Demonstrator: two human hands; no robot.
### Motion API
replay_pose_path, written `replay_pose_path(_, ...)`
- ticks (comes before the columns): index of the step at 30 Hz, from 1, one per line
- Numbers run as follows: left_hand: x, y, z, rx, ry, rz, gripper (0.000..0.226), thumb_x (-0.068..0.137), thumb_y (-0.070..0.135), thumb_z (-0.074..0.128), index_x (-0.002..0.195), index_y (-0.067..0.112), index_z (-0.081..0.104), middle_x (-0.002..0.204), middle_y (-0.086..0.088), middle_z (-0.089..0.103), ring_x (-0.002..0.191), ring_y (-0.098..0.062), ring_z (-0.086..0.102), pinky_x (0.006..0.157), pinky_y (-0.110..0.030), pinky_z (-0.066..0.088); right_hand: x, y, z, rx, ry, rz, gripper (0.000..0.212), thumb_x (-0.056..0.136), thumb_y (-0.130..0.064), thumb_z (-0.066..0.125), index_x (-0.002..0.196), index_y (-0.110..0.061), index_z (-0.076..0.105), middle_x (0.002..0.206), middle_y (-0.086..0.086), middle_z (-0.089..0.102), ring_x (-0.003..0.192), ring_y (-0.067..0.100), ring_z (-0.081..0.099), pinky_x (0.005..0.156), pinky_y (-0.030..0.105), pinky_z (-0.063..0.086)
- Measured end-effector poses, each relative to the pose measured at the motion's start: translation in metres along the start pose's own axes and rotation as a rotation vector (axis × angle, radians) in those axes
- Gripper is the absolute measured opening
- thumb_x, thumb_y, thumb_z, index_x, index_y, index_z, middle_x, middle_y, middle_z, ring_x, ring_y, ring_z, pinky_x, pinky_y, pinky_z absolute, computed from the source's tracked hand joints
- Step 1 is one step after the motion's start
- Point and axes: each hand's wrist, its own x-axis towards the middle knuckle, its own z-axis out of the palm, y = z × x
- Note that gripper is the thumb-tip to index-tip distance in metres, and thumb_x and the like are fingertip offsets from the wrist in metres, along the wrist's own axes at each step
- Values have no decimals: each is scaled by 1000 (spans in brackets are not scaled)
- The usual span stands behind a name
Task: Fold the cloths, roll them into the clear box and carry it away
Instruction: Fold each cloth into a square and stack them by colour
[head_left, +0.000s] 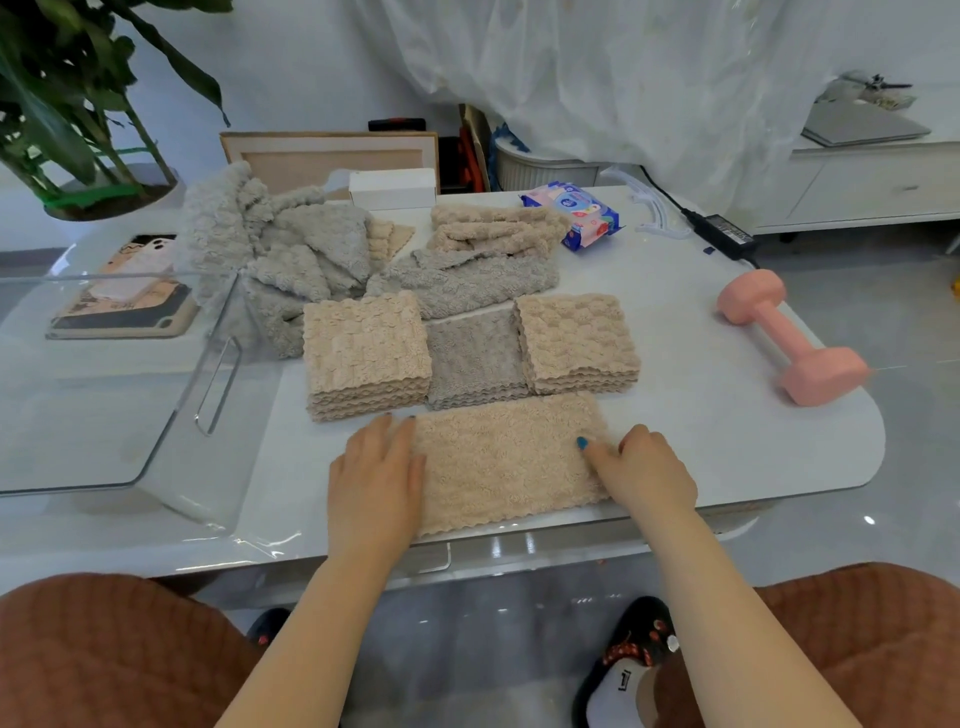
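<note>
1. Currently the beige cloth (504, 462) lies flat at the lower centre of the frame, near the front edge of the surface (701, 415). Its long axis runs left to right.
2. One hand sits at each end of that axis. The left hand (376, 478) rests on the left short edge with its grip wide, fingers straight and pressing down.
3. The right hand (641, 467) is at the right short edge with a narrow grip. Its thumb lies on top of the cloth and its fingers curl at the edge, so it seems to pinch that end.
4. Since the cloth lies between the hands, the next fold probably brings one short end across to the other. The right hand looks better placed to lift, with the left holding the cloth in place.
5. Just above it in the frame lie two beige stacks (363, 353) with a grey folded cloth (475, 358) between them. Loose cloths (291, 249) are heaped further up.
6. The clear box (208, 322) stands at the left of the frame, on the left hand's side, and looks empty, so the rolling step has not begun.
</note>
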Motion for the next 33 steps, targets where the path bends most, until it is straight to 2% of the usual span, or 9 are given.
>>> replay_pose_path(3, 6, 1, 13, -23, -270, 44, 71, 87, 58, 7, 143, 29, 39, 156, 1, 26, 144, -21, 21, 113, -45, 19, 1, -1, 4, -39, -92, 21, 43, 87, -52, 54, 87, -10, 49, 96, 5, 52, 91, 28, 57, 68, 32, 42)
replay_pose_path(5, 10, -4, 21, -37, -316, 7, 74, 83, 63, -3, 148, 37, 22, 159, 8, 8, 147, -14, 4, 116, -41, 8, 1, 0, 6, 11, -86, -2, 39, 87, -48, 55, 69, -15, 44, 86, 4, 57, 75, 22, 55, 59, 27, 38)
replay_pose_path(9, 20, -9, 14, -74, -266, -99, 60, 95, 58, 32, 148, 30, 25, 156, -1, 19, 142, -22, 17, 111, -42, 21, 2, 4, 0, 260, -26, 6, 38, 87, -38, 61, 65, -14, 40, 64, 0, 47, 58, 17, 44, 50, 27, 30)
replay_pose_path(15, 17, -27, 4, -378, -81, -269, 45, 83, 32, 70, 120, 14, 52, 108, -5, 52, 100, -25, 49, 81, -32, 42, 6, 8, -23, 614, 238, 77, 21, 83, -16, 65, 94, -9, 49, 71, -2, 49, 69, 23, 51, 53, 27, 35)
replay_pose_path(19, 23, -26, -4, -798, -32, -444, 8, 90, 17, 61, 96, 13, 60, 88, -5, 63, 75, -20, 61, 73, -29, 52, -19, -33, -27, 697, 355, -247, 33, 85, -7, 58, 111, -20, 43, 88, -7, 58, 77, 12, 58, 63, 21, 40)
replay_pose_path(22, 39, -20, -15, -1214, -242, -616, 18, 98, 21, 50, 98, 8, 62, 95, -17, 67, 72, -17, 68, 72, -29, 56, -52, -67, 1, 592, 153, -706, 31, 87, -5, 58, 112, -21, 49, 100, -8, 60, 86, -2, 56, 73, 9, 43)
replay_pose_path(24, 50, -14, -22, -1345, -426, -654, 32, 99, 36, 44, 106, 8, 59, 101, -15, 67, 84, -23, 69, 79, -34, 55, -65, -72, 35, 492, 50, -886, 32, 84, 0, 60, 112, -13, 57, 104, -2, 62, 91, 5, 56, 81, 13, 43)
replay_pose_path(28, 57, -5, -18, -1218, -530, -560, 50, 85, 52, 59, 119, 17, 51, 111, -10, 63, 99, -23, 65, 86, -38, 54, -70, -60, 71, 383, -25, -991, 25, 73, 0, 67, 96, -9, 62, 94, 2, 59, 85, 16, 56, 71, 26, 46)
replay_pose_path(33, 61, -8, -4, -1045, -382, -457, 32, 79, 13, 75, 105, 20, 58, 108, -16, 63, 99, -29, 62, 86, -38, 52, -68, -57, 61, 300, 53, -1034, 25, 63, 0, 64, 82, -13, 54, 84, -2, 52, 76, 13, 47, 62, 24, 38)
